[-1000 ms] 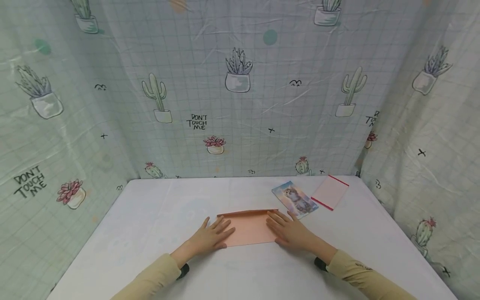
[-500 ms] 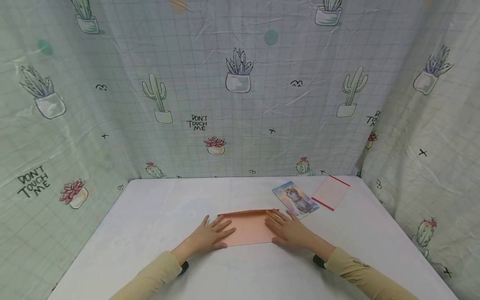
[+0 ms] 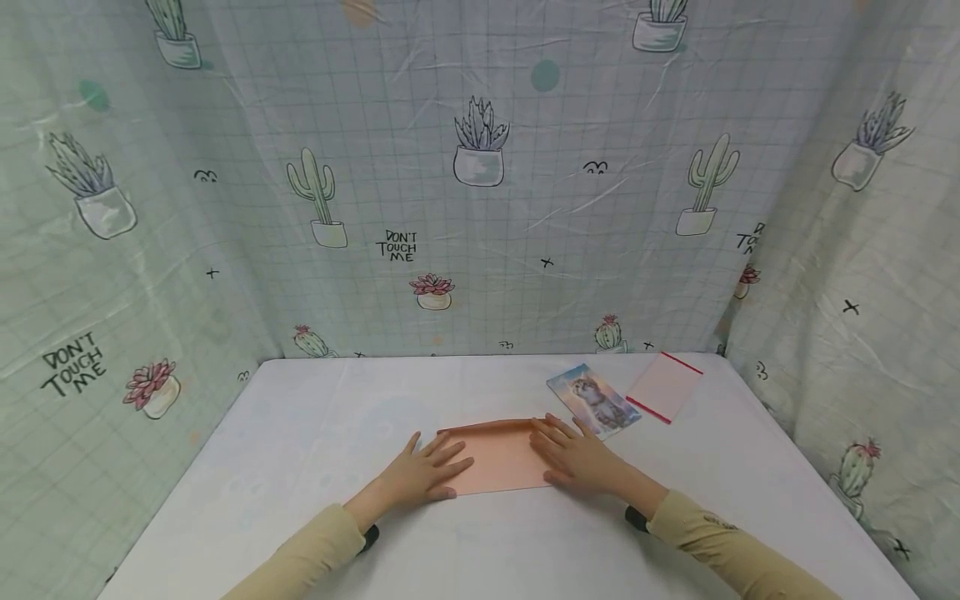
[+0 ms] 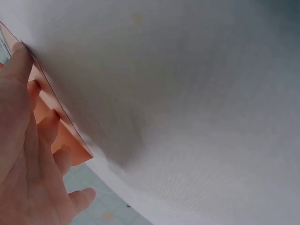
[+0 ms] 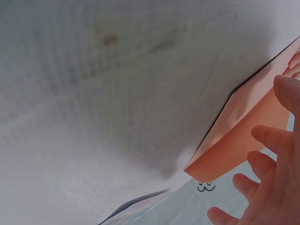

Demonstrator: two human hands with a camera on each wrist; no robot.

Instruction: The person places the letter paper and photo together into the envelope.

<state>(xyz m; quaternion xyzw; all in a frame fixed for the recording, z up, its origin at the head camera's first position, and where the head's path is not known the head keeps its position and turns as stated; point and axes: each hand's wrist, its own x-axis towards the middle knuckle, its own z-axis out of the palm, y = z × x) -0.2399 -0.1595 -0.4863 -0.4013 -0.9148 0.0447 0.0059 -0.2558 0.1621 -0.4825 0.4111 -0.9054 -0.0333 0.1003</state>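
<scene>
A light-green fabric backdrop (image 3: 360, 108), printed with a pale grid, potted cacti and lettering, encloses a smooth white counter (image 3: 330, 400) at the back and on both sides. A rectangular sheet of salmon-pink paper (image 3: 498, 469) lies on the counter between the two hands, its far margin turned up in a narrow, darker orange strip. The left hand (image 3: 420, 473) rests at the sheet's left end, fingers spread and extended, grasping nothing; its little finger lies outside the paper. The right hand (image 3: 583, 461) rests at the opposite end, likewise released, its leading fingertips near the raised strip. Just beyond the right hand's little finger lies a glossy rectangular card printed with a grey kitten (image 3: 594, 402); whether they touch cannot be told. Farther out from the same hand, beside the card, is a flat, translucent pink plastic pouch with two red edges (image 3: 664, 387). Behind each hand, a beige long sleeve (image 3: 311, 546) covers the forearm
</scene>
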